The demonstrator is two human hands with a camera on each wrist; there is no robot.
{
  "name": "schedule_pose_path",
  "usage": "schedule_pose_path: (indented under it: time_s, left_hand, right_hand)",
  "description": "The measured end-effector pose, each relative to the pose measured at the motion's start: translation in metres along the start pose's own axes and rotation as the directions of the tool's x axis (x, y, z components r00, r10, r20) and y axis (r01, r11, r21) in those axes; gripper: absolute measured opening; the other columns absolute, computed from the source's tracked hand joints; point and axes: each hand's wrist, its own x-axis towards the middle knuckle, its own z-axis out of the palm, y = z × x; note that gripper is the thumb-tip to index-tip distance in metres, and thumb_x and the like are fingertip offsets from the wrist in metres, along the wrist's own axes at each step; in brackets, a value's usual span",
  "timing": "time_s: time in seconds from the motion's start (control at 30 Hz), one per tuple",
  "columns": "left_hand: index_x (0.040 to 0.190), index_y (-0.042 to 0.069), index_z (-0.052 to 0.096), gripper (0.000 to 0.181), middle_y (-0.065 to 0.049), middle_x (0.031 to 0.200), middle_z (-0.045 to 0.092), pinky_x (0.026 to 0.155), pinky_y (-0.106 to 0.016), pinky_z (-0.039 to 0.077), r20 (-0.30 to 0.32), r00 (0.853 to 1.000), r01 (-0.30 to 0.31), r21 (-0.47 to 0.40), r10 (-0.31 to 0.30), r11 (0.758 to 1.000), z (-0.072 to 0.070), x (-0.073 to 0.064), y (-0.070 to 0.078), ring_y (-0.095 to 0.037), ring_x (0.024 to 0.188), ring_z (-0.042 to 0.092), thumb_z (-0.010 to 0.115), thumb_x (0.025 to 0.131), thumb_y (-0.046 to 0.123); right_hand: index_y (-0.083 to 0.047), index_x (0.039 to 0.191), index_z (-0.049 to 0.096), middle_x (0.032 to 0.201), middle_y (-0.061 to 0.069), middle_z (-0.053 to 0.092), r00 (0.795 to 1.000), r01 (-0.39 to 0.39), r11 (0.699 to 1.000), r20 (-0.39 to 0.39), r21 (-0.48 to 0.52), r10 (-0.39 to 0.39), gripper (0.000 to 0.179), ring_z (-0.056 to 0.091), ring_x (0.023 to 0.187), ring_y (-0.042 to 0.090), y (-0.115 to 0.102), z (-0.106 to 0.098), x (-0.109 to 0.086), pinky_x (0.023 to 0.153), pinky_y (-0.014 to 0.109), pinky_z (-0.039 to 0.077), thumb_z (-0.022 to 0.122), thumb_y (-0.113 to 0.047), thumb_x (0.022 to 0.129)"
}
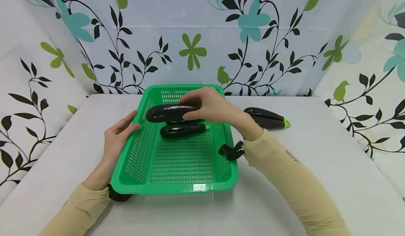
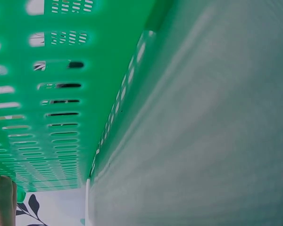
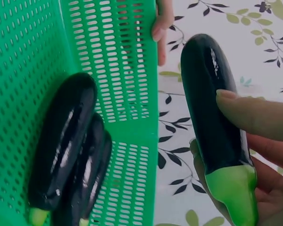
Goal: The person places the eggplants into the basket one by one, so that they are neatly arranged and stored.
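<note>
Indeed, I see a green basket (image 1: 174,189) with many slots through its walls, and inside it three eggplants (image 3: 66,141), long, smooth and very shiny. The right hand (image 1: 216,104) grasps another eggplant (image 1: 161,113) between thumb and fingers, just above them. The left hand (image 1: 116,137) grips the basket's left rim. Further eggplants (image 1: 264,113) lie together on the white table (image 1: 322,141).

We see a shiny black eggplant (image 1: 162,113) with a green top, held sideways over a green basket (image 1: 171,189) full of little holes. Three more eggplants (image 3: 65,146) lie inside it.
</note>
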Motion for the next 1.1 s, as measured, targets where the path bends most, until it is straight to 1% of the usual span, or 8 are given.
schedule_pose_path:
  time_s: [0.23, 0.33, 0.47, 0.57, 0.6, 0.8, 0.97, 1.1]
  left_hand:
    - [0.138, 0.018, 0.063, 0.046, 0.011, 0.135, 0.063, 0.089, -0.007, 0.045, 0.000, 1.000, -0.003, 0.021, 0.003, 1.000, 0.001, 0.001, 0.000, -0.006, 0.137, 0.048, 0.073, 0.092, 0.019]
    - [0.138, 0.016, 0.062, 0.047, 0.012, 0.133, 0.064, 0.090, -0.006, 0.044, -0.005, 1.000, -0.007, 0.022, 0.007, 1.000, 0.002, 0.001, 0.000, -0.004, 0.135, 0.049, 0.073, 0.092, 0.018]
    - [0.139, 0.013, 0.060, 0.050, 0.018, 0.127, 0.067, 0.088, -0.007, 0.045, -0.004, 1.000, -0.008, 0.027, 0.008, 1.000, 0.002, 0.001, -0.001, 0.003, 0.127, 0.053, 0.074, 0.092, 0.019]
    - [0.141, 0.013, 0.059, 0.051, 0.020, 0.126, 0.067, 0.086, -0.008, 0.046, 0.002, 1.000, -0.007, 0.027, 0.007, 1.000, 0.001, 0.000, -0.001, 0.006, 0.122, 0.054, 0.073, 0.093, 0.020]
    - [0.141, 0.013, 0.059, 0.050, 0.018, 0.128, 0.066, 0.086, -0.008, 0.046, 0.002, 1.000, -0.010, 0.028, 0.009, 1.000, 0.001, 0.000, -0.001, 0.006, 0.122, 0.054, 0.073, 0.093, 0.020]
    - [0.141, 0.013, 0.059, 0.050, 0.013, 0.134, 0.063, 0.091, -0.006, 0.043, 0.003, 1.000, -0.021, 0.060, 0.021, 0.998, 0.001, -0.001, 0.000, -0.002, 0.133, 0.050, 0.073, 0.093, 0.021]
    - [0.142, 0.013, 0.058, 0.051, 0.017, 0.132, 0.064, 0.088, -0.007, 0.045, 0.009, 1.000, -0.022, 0.077, 0.021, 0.997, 0.000, -0.001, -0.001, 0.001, 0.129, 0.052, 0.071, 0.094, 0.022]
    - [0.140, 0.013, 0.059, 0.050, 0.019, 0.127, 0.066, 0.087, -0.007, 0.046, -0.008, 0.999, -0.035, 0.081, 0.035, 0.996, 0.000, 0.001, 0.001, 0.003, 0.126, 0.054, 0.072, 0.093, 0.021]
  right_hand:
    - [-0.011, 0.123, 0.070, 0.119, 0.001, 0.072, 0.998, -0.058, 0.998, 0.015, -0.013, 0.058, 0.037, 0.064, 0.108, 0.013, 0.007, 0.014, 0.016, 0.096, 0.031, 0.049, 0.079, -0.019, 0.088]
    - [-0.010, 0.122, 0.071, 0.117, 0.001, 0.072, 0.996, -0.079, 0.997, 0.032, -0.012, 0.079, 0.035, 0.064, 0.106, 0.015, 0.011, 0.022, 0.023, 0.094, 0.032, 0.049, 0.078, -0.018, 0.088]
    - [-0.009, 0.121, 0.071, 0.114, 0.003, 0.073, 0.992, -0.116, 0.993, 0.058, -0.003, 0.116, 0.035, 0.065, 0.102, 0.016, 0.015, 0.031, 0.028, 0.090, 0.032, 0.051, 0.078, -0.017, 0.088]
    - [-0.008, 0.120, 0.072, 0.112, 0.004, 0.073, 0.987, -0.137, 0.991, 0.080, 0.000, 0.137, 0.035, 0.066, 0.099, 0.016, 0.017, 0.036, 0.030, 0.089, 0.031, 0.052, 0.079, -0.016, 0.087]
    - [-0.008, 0.120, 0.072, 0.111, 0.004, 0.073, 0.986, -0.141, 0.990, 0.089, -0.002, 0.141, 0.034, 0.066, 0.098, 0.016, 0.018, 0.038, 0.030, 0.088, 0.031, 0.052, 0.079, -0.016, 0.087]
    - [-0.006, 0.117, 0.072, 0.108, 0.005, 0.074, 0.978, -0.168, 0.986, 0.127, 0.006, 0.166, 0.033, 0.066, 0.096, 0.016, 0.027, 0.048, 0.029, 0.087, 0.030, 0.052, 0.080, -0.015, 0.086]
    - [-0.009, 0.116, 0.073, 0.108, 0.003, 0.073, 0.971, -0.200, 0.979, 0.140, 0.044, 0.193, 0.033, 0.066, 0.095, 0.015, 0.032, 0.053, 0.029, 0.086, 0.030, 0.052, 0.081, -0.016, 0.085]
    - [-0.009, 0.117, 0.073, 0.109, 0.003, 0.073, 0.964, -0.220, 0.973, 0.171, 0.066, 0.206, 0.034, 0.065, 0.097, 0.015, 0.031, 0.053, 0.029, 0.085, 0.030, 0.052, 0.081, -0.017, 0.085]
